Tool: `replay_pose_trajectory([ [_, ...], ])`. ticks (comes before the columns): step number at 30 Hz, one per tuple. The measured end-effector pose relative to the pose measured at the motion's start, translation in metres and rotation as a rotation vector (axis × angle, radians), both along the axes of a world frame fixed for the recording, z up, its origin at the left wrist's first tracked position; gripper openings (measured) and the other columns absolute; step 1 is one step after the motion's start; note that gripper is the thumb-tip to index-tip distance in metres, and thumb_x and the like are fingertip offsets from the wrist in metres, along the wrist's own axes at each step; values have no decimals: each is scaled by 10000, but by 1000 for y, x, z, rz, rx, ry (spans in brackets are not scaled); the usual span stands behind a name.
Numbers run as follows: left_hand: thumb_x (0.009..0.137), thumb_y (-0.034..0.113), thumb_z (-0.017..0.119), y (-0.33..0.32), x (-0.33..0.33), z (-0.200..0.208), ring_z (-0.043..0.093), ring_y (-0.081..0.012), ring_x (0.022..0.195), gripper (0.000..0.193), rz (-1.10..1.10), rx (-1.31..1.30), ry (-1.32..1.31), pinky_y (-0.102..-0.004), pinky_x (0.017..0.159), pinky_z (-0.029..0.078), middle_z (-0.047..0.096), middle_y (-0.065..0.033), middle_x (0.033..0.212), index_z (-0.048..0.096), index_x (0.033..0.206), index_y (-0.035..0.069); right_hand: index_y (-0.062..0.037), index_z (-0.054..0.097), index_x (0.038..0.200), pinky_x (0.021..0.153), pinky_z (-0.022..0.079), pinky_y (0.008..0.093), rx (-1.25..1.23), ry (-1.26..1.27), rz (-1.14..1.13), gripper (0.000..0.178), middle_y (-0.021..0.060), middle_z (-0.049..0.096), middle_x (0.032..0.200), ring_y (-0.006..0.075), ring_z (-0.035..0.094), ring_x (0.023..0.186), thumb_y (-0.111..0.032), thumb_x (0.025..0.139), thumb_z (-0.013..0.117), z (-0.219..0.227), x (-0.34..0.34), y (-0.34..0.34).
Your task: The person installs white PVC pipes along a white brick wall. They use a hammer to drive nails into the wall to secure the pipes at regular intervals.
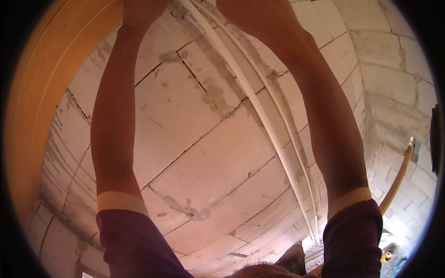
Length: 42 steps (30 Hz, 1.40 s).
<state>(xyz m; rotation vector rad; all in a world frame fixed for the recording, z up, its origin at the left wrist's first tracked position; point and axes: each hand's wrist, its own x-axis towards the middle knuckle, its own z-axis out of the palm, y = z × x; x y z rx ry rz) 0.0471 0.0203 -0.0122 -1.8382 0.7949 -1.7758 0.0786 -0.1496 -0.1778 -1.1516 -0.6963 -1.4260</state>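
Note:
Both of my bare arms reach up along a wall of pale blocks (pixel 204 162). My left hand (pixel 144 11) is cut off by the top edge, with only the wrist and part of the hand in view. Further right, my right hand (pixel 252 11) leaves the picture at the same edge, its fingers out of sight. Between the hands, a white strip-like pipe (pixel 252 95) and a thinner white cable or tube (pixel 278 105) run down the wall. What either hand holds or touches is hidden.
A curved-looking yellow-orange wooden surface (pixel 51 92) fills the left side. On the right another block wall (pixel 394 85) meets the first at a corner. A long wooden pole (pixel 397 180) stands there, with small blurred items, one of them yellow (pixel 387 255), below it.

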Motion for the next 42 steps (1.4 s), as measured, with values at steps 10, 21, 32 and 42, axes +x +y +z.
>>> replay_pose_trajectory([
  [10, 861, 163, 666, 4, 8, 1, 690, -365, 857, 346, 88, 72, -158, -456, 730, 531, 691, -202, 891, 582, 1163, 15, 88, 558, 1064, 817, 500, 548, 15, 37, 114, 277, 350, 648, 898, 522, 631, 910, -147, 926, 508, 4, -2, 4],
  [21, 832, 188, 634, -62, 17, 5, 673, -387, 864, 244, 586, 192, 58, -492, 759, 519, 693, -218, 910, 642, 1026, 39, 65, 588, 1016, 750, 480, 537, -113, 310, 152, 298, 295, 665, 884, 471, 650, 853, -219, 1004, 498, -40, -35, -72],
  [32, 819, 205, 729, -6, -41, -10, 713, -311, 809, 375, -47, -67, 85, -416, 737, 556, 724, -164, 896, 611, 1110, 1, -44, 637, 1098, 477, 318, 243, 96, 395, 53, 346, -63, 421, 615, 36, 368, 516, -376, 1018, 578, -147, -24, -149],
  [42, 807, 197, 745, 6, -11, 2, 721, -264, 792, 403, 31, -84, 45, -382, 715, 554, 736, -139, 913, 602, 1136, 13, -49, 639, 1096, 527, 327, 230, 61, 549, 136, 378, -65, 415, 657, 32, 376, 596, -413, 1015, 577, -155, -29, -124],
])
